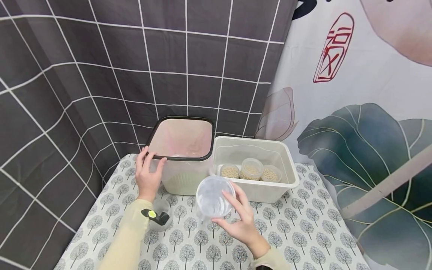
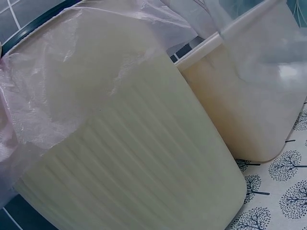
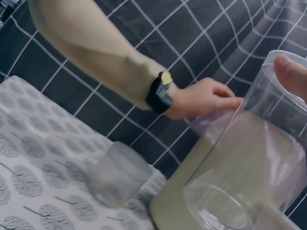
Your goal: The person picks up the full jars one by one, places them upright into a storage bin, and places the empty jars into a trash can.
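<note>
My right hand holds a clear plastic jar by its upper part, raised in front of the bins. Its thumb shows at the jar's rim in the right wrist view, and the see-through walls show no contents. At the near left corner of a pale trash bin with a black rim, my left hand grips the edge, thumb and fingers on either side of the corner. A thin plastic liner hangs over the bin's outside. Another clear jar stands on the table by my left forearm.
Right of the trash bin is a white rectangular bin. Inside it sit a left jar, a middle jar and a right jar, all with beige, bean-like pieces. A tree-print cloth covers the table; dark checked fabric hangs behind.
</note>
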`<act>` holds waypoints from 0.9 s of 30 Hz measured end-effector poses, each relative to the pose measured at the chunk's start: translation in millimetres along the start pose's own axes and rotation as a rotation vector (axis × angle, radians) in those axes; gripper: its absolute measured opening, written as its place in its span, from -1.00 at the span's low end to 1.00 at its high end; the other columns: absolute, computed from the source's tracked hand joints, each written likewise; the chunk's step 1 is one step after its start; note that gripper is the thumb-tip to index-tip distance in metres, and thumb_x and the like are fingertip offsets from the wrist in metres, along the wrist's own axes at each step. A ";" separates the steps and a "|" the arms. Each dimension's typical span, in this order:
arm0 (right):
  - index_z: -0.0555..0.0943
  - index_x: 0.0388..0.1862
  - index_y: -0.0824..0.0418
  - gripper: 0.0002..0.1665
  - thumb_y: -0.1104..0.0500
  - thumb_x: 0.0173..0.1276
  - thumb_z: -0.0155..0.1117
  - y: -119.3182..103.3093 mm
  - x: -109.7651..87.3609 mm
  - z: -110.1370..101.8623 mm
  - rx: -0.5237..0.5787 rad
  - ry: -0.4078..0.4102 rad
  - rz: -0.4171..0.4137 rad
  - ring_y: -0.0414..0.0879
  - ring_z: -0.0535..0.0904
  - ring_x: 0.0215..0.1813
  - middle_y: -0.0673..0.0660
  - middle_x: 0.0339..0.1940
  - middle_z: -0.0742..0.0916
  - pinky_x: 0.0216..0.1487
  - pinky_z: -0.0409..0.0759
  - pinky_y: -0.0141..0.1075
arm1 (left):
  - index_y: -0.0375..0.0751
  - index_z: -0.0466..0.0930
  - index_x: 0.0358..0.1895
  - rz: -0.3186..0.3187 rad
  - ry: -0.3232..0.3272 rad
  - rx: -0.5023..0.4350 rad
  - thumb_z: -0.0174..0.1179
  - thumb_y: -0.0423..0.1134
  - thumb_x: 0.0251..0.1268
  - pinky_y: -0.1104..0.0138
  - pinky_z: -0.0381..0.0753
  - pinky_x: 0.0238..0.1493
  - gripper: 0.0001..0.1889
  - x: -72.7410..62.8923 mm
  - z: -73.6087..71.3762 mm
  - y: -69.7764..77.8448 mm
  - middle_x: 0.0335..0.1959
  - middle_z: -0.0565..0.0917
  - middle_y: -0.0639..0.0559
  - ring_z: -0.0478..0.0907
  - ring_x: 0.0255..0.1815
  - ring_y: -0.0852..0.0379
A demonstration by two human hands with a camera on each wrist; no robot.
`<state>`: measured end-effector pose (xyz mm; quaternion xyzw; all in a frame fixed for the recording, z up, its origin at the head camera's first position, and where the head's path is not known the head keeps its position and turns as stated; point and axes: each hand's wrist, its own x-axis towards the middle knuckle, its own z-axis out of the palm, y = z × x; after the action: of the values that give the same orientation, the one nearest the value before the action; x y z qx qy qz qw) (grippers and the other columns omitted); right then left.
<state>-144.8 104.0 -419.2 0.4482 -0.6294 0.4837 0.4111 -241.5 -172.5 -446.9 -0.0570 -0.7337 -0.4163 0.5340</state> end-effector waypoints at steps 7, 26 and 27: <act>0.48 -0.02 0.57 -0.29 0.12 -0.02 0.51 0.2 21.6 -5.3 -0.003 0.081 -0.067 0.39 0.36 0.16 0.65 0.11 0.38 0.18 0.44 -0.04 | -0.28 0.62 -0.13 0.003 -0.018 0.015 0.45 -0.40 -0.15 0.23 0.29 0.29 -0.61 -0.6 -0.8 0.1 0.16 0.45 -0.18 0.31 0.29 -0.05; 0.48 0.00 0.56 -0.27 0.04 0.03 0.48 11.2 65.6 -5.3 0.010 0.281 -0.087 0.44 0.33 0.13 0.69 0.04 0.39 0.11 0.49 0.01 | -0.30 0.62 -0.13 0.002 -0.012 0.012 0.44 -0.39 -0.12 0.24 0.29 0.29 -0.62 -1.1 -0.1 -1.1 0.17 0.45 -0.18 0.33 0.26 -0.15; 0.48 0.00 0.56 -0.27 0.04 0.03 0.48 12.4 66.8 -3.2 0.003 0.296 -0.088 0.44 0.33 0.13 0.68 0.04 0.39 0.10 0.50 0.02 | -0.30 0.62 -0.13 0.005 -0.012 0.013 0.44 -0.38 -0.12 0.23 0.29 0.29 -0.62 -1.1 -0.2 -1.4 0.17 0.45 -0.18 0.33 0.25 -0.18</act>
<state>-173.8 97.7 -358.0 0.3997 -0.5409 0.5271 0.5195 -241.6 -173.1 -448.6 -0.0577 -0.7396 -0.4098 0.5308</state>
